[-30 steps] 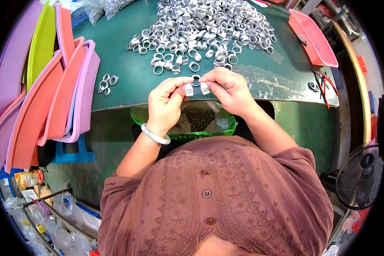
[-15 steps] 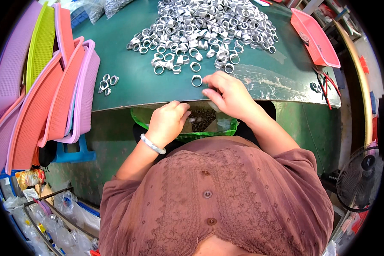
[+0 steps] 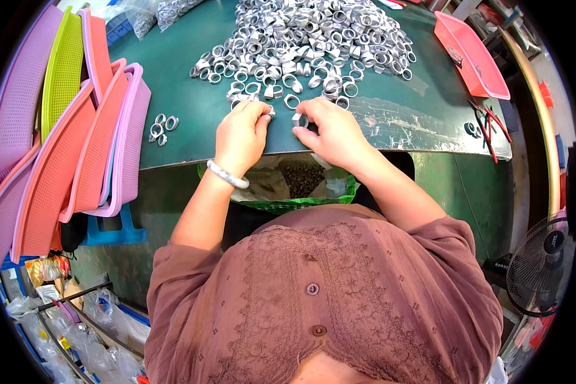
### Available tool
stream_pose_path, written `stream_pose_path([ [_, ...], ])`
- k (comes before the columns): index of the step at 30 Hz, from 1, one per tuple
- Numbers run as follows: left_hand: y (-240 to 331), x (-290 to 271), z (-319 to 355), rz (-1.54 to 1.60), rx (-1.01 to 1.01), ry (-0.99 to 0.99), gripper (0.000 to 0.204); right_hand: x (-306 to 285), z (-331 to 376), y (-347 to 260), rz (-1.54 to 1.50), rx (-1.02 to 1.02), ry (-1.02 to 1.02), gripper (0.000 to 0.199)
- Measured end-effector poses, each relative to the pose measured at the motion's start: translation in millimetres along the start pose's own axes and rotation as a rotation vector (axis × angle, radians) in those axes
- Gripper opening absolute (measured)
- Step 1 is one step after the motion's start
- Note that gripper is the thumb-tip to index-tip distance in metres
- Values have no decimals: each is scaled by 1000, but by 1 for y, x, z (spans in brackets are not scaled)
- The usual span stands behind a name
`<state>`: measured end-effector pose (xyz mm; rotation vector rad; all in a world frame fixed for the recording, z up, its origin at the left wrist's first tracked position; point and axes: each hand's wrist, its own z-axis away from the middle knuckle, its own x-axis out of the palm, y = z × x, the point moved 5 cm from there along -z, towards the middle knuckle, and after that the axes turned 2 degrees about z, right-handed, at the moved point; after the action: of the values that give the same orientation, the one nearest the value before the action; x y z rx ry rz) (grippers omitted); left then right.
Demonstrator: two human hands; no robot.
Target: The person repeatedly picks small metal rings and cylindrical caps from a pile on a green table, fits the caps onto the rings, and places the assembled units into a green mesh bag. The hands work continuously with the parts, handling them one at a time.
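My right hand (image 3: 334,131) is closed, thumb and fingers pinching a silver metal ring (image 3: 299,120) with a blocky side, just above the table's near edge. To its left, my left hand (image 3: 242,136) has its fingers bent together at the near fringe of the ring pile. A small silvery piece of a metal ring (image 3: 272,111) shows at its fingertips; the rest is hidden by the fingers. Beyond both hands spreads a large heap of like metal rings (image 3: 320,38). One loose ring (image 3: 291,101) lies between the hands and the heap.
Several rings (image 3: 162,127) lie apart on the green table (image 3: 179,83) at left. Stacked plastic baskets (image 3: 131,128) stand beyond them. A pink tray (image 3: 472,57) and red-handled pliers (image 3: 488,128) are at right. Below the table edge hangs a green-rimmed bag (image 3: 288,203) holding small brownish pieces.
My left hand has moved forward from over the bag to the rings at the heap's edge. My right hand has taken hold of the ring that lay in front of it.
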<state>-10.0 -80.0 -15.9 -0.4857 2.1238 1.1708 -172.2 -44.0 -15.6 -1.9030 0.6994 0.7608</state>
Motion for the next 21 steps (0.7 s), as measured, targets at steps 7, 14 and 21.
stream_pose_path([
  [7,13,7,23,874,-474,-195,13,-14,12,1,-449,114,-51,38],
  [14,19,10,40,1168,-568,-269,16,-17,18,-8,-414,15,-15,43],
  [21,24,5,52,1092,-601,-349,15,-23,24,-16,-258,-197,-141,35],
])
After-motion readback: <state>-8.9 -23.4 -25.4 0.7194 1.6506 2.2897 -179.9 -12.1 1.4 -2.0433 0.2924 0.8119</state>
